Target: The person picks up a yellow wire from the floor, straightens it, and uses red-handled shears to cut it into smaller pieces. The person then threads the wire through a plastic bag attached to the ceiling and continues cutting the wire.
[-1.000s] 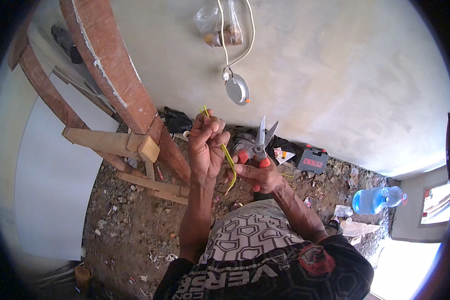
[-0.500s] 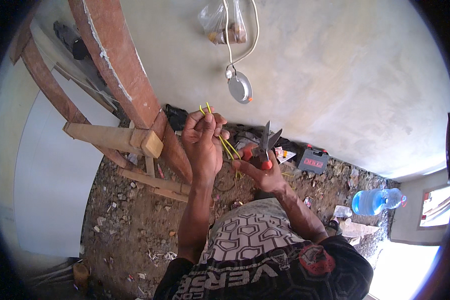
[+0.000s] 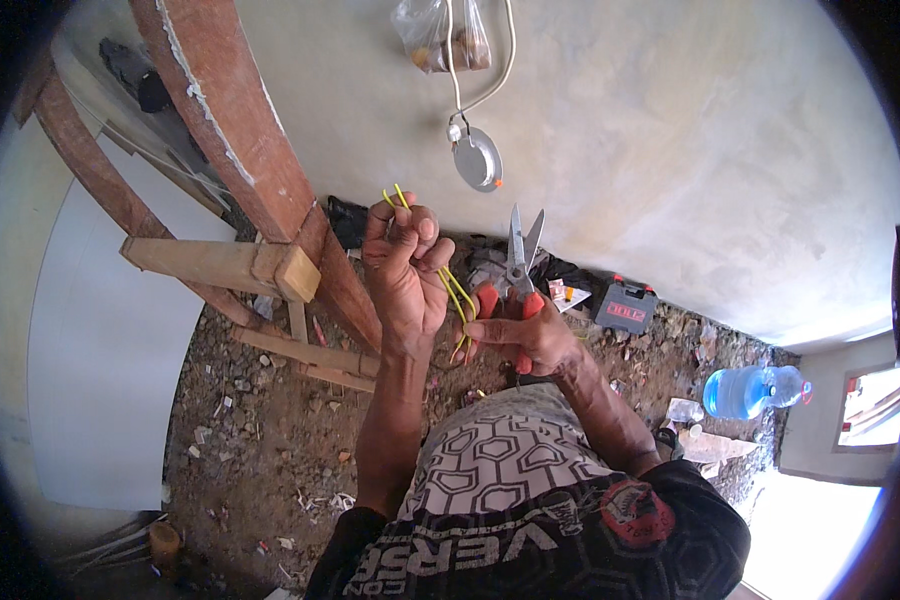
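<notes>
Pinching thin yellow-green wire (image 3: 457, 297) between curled fingers, the left hand (image 3: 408, 272) has its grip closed, with two short strands poking out above the fingertips and two longer ones slanting down toward the right hand (image 3: 532, 335). That second grip is closed round the orange-red handles of metal-bladed scissors (image 3: 516, 270), whose grey blades point upward and stand apart, clear of the wire. The right thumb lies at the wire's lower stretch; whether it presses on it I cannot tell.

Above the hands, a round flat silver lamp (image 3: 478, 160) hangs on a looped white cable (image 3: 511, 58) before the pale plastered wall (image 3: 670, 150), near a clear plastic bag (image 3: 440, 40) with brownish contents. To the left leans a reddish-brown wooden frame (image 3: 232, 130) with a pale wooden crosspiece (image 3: 200, 265), and beyond it stands a large smooth white panel (image 3: 100, 350).

To the right, a dark grey case with red latches (image 3: 625, 305) sits at the wall's foot, and a big bluish clear plastic bottle (image 3: 738, 394) lies on the littered earth floor (image 3: 260, 430).
</notes>
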Available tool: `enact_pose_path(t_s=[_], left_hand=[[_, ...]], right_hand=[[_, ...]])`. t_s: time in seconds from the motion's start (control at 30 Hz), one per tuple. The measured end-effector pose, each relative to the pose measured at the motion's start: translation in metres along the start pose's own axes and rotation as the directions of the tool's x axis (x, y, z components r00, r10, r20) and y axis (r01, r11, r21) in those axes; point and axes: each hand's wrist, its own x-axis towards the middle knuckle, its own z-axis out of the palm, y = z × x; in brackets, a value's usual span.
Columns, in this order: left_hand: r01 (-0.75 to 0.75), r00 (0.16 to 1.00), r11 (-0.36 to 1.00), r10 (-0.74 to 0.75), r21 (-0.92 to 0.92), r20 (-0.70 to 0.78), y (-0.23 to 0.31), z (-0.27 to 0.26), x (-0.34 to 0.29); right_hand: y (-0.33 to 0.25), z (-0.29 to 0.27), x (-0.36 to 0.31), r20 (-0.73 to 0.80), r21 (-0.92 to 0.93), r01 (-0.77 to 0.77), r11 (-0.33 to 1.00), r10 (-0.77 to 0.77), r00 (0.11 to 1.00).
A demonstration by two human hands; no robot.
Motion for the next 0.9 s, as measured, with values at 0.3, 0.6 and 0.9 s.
enact_pose_path(t_s=[0.3,0.6,0.9], left_hand=[[-0.143,0.963,0.967,0.185,0.211,-0.198,-0.001,0.018,-0.005],[-0.123,0.951,0.953,0.193,0.276,-0.243,-0.007,0.007,-0.001],[0.040,0.998,0.996,-0.043,-0.080,-0.035,-0.003,-0.012,0.001]], right_hand=[[0.013,0.007,0.006,-0.033,-0.211,0.364,0.907,-0.379,0.925],[0.005,0.001,0.010,0.228,-0.638,0.527,0.561,-0.516,0.826],[0.023,-0.004,0.032,-0.043,0.126,0.144,0.982,-0.139,0.989]])
